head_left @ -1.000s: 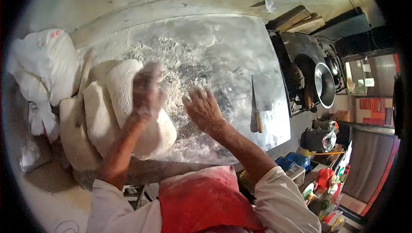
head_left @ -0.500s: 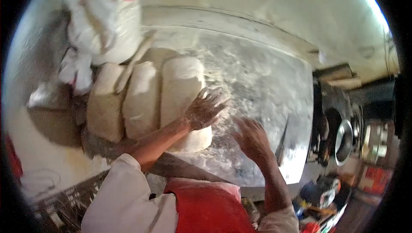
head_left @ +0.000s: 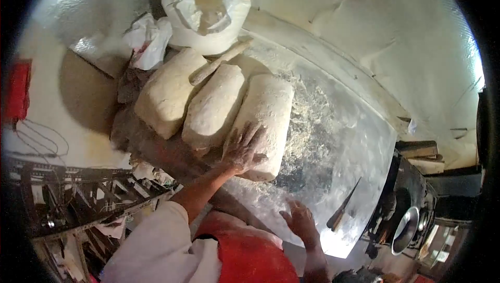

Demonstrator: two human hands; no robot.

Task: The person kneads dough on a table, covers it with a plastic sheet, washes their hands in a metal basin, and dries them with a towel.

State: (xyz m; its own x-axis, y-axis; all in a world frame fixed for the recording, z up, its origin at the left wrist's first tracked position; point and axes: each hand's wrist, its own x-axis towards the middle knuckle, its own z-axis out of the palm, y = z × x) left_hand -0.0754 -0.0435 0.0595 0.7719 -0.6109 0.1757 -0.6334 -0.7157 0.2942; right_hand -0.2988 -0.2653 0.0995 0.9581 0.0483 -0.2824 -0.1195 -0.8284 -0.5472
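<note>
Three long floured dough slabs lie side by side at the left of the metal work surface (head_left: 359,142). My left hand (head_left: 244,150) rests with spread fingers on the lower part of the rightmost dough slab (head_left: 268,111). Beside it are the middle dough slab (head_left: 216,103) and the leftmost dough slab (head_left: 169,93). A wooden rolling pin (head_left: 221,61) lies at the upper ends of the left two. My right hand (head_left: 301,218) is open over the front part of the surface, holding nothing. Loose flour (head_left: 310,132) covers the surface beside the dough.
An open white sack of flour (head_left: 208,27) stands at the back left. A knife (head_left: 344,207) lies at the right of the surface. Beyond the right edge are a metal bowl (head_left: 405,231) and wooden blocks (head_left: 419,150). A dark metal rack (head_left: 88,194) stands at the lower left.
The view has swung left, bringing the rack and sack opening into sight. My left hand has moved from the flour beside the dough onto the rightmost slab. My right hand has drawn back towards the front edge.
</note>
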